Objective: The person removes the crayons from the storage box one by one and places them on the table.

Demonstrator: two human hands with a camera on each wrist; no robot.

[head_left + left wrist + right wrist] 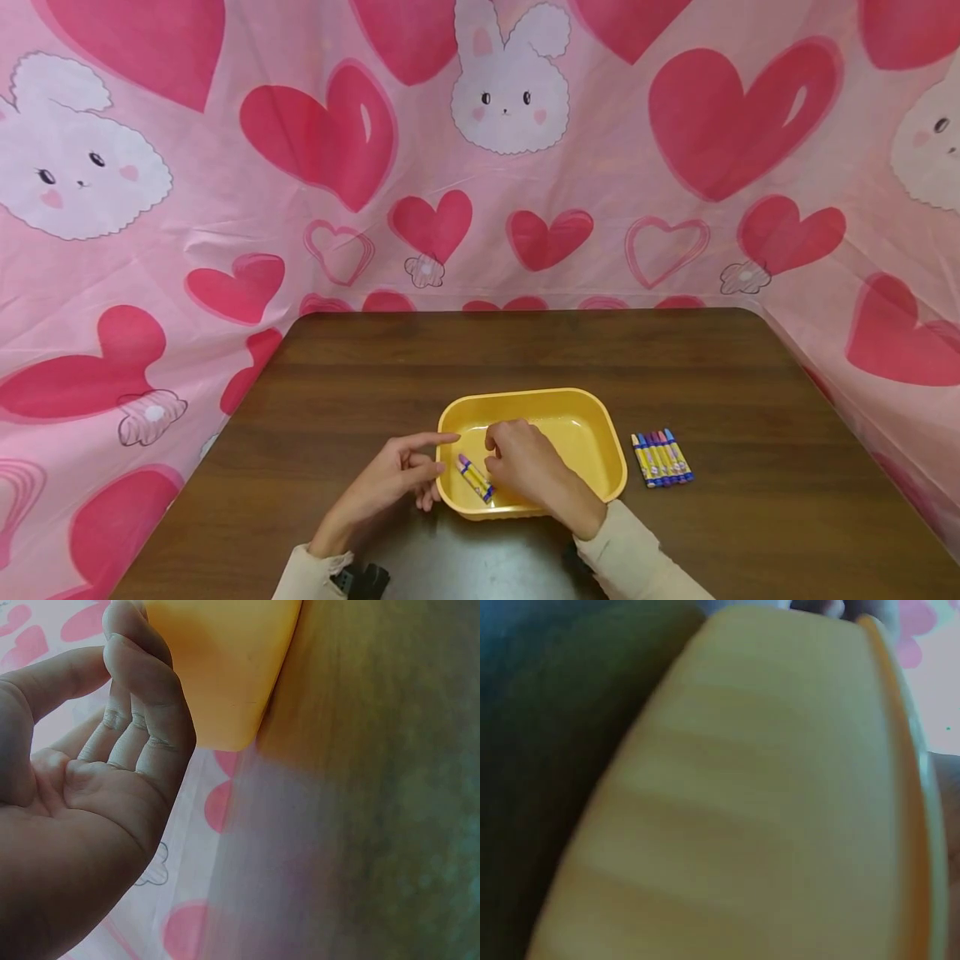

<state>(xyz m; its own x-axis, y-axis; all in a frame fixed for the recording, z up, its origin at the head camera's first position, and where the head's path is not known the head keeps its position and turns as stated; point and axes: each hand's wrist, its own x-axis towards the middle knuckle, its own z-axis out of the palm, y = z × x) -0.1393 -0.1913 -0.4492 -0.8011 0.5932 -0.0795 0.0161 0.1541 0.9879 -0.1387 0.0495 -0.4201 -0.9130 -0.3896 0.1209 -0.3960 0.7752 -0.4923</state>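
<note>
A yellow plastic tray (525,396) stands near the front of the table. In its left part lie crayons (475,479) in yellow and blue wrappers, side by side and slanted. My left hand (393,475) is at the tray's left end, index finger stretched over the rim and thumb close to the edge; the left wrist view shows the other fingers loosely bent beside the tray wall (232,667). Inside the tray, right of the crayons, my right hand (525,462) reaches down with bent fingers. Its fingertips are hidden, and the right wrist view shows mostly the tray's outer wall (742,772).
To the right of the tray, several crayons (662,458) lie in a neat row on the brown wooden table (360,375). A pink cloth (480,183) with hearts and rabbits hangs behind the table and along both sides.
</note>
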